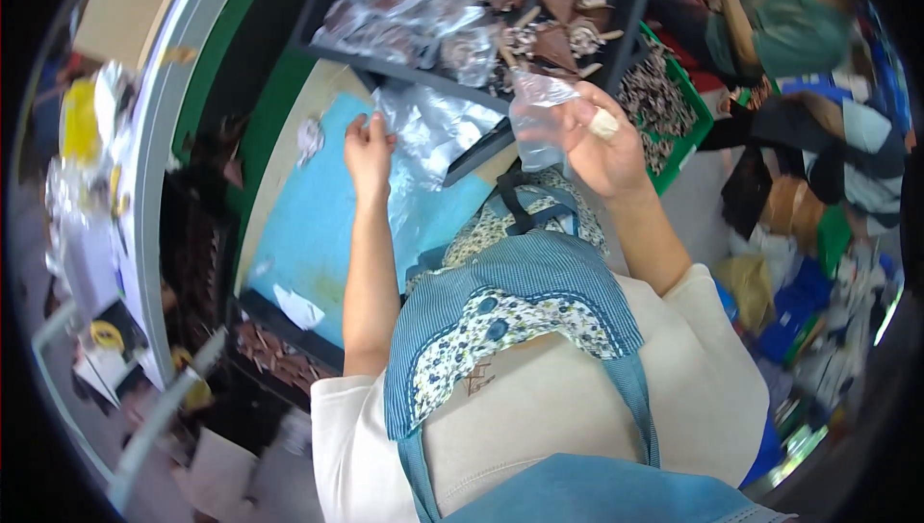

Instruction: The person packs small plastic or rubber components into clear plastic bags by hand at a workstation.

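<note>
The bag (pixel 537 128), clear and thin, is right of the upper centre of the frame, just below the near edge of the tray. It shows nothing solid inside. It should be almost weightless, soft and slippery, likely to cling to itself and crease; the film could split if pulled hard. The best hold is probably a light pinch near an edge or corner, leaving the rest to hang free.

The right hand (pixel 611 153) has such a pinch: thumb and fingers close together on the bag's right side, a pale wrap (pixel 604 125) around one digit. The left hand (pixel 370 150), left of the upper centre, has its fingers loosely curled beside a pile of clear film (pixel 438 128); whether it grasps any of it, I cannot tell.

Above, the black tray (pixel 404 71) bears brown pieces (pixel 555 47) bare on its right, and wrapped pieces (pixel 385 27) on its left. The bare ones, with sharp corners and thin sticks, look light, stiff and easily snapped; their broad flat faces seem the safer hold.

Blue sheeting (pixel 308 215) lies at centre left, a green crate (pixel 701 130) of small bits at upper right, and a co-worker (pixel 794 32) beyond.
</note>
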Available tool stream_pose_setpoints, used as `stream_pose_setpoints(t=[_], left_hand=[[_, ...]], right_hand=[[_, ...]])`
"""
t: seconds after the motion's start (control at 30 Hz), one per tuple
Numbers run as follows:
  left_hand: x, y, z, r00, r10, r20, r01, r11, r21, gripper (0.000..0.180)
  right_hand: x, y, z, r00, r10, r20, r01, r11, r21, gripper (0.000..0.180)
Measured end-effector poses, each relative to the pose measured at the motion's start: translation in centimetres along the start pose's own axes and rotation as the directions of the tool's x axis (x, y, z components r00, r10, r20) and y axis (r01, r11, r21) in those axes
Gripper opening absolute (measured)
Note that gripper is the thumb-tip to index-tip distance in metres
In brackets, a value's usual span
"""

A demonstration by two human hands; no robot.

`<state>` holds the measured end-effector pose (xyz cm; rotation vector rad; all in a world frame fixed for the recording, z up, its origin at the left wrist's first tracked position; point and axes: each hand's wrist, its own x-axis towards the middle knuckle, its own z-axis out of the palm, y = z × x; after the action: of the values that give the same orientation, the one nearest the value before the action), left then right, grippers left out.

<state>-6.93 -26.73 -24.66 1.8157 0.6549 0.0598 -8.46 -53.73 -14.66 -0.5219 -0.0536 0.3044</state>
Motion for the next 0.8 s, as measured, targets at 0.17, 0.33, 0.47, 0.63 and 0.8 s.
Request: stream_pose_setpoints(t=[0.17,0.33,0.47,0.63,0.8], left_hand=[[-6.2,7.0,-3.6,0.843,0.530,-0.095,-0.508,0.841,0.186,0.035],[-11.5,11.2,-4.1,0.882,0.414,0.224,-0.361,0.901,-0.242,0.031],[-11.9,10.1,-3.5,0.905,0.423,0.055,-0.421,0.906,-0.035,0.037],[-10.8,9.3,-4.0,0.840,0.542,0.018,-0.542,0.840,0.003,0.024],[-10.1,8.9,-4.2,0.941,0.114,0.318,0.027,0.912,-0.409,0.010]], right_hand=[[1.2,1.5,4.3,0.987,0.154,-0.054,-0.162,0.966,-0.201,0.012],[1.6,5.5,6.7,0.993,0.112,-0.036,-0.112,0.802,-0.587,0.012],[1.2,7.2,8.4,0.987,0.159,-0.002,-0.115,0.704,-0.701,0.012],[1.2,7.4,7.4,0.994,0.110,0.009,-0.063,0.624,-0.779,0.015],[1.5,5.8,6.9,0.979,0.205,-0.015,-0.161,0.716,-0.679,0.020]])
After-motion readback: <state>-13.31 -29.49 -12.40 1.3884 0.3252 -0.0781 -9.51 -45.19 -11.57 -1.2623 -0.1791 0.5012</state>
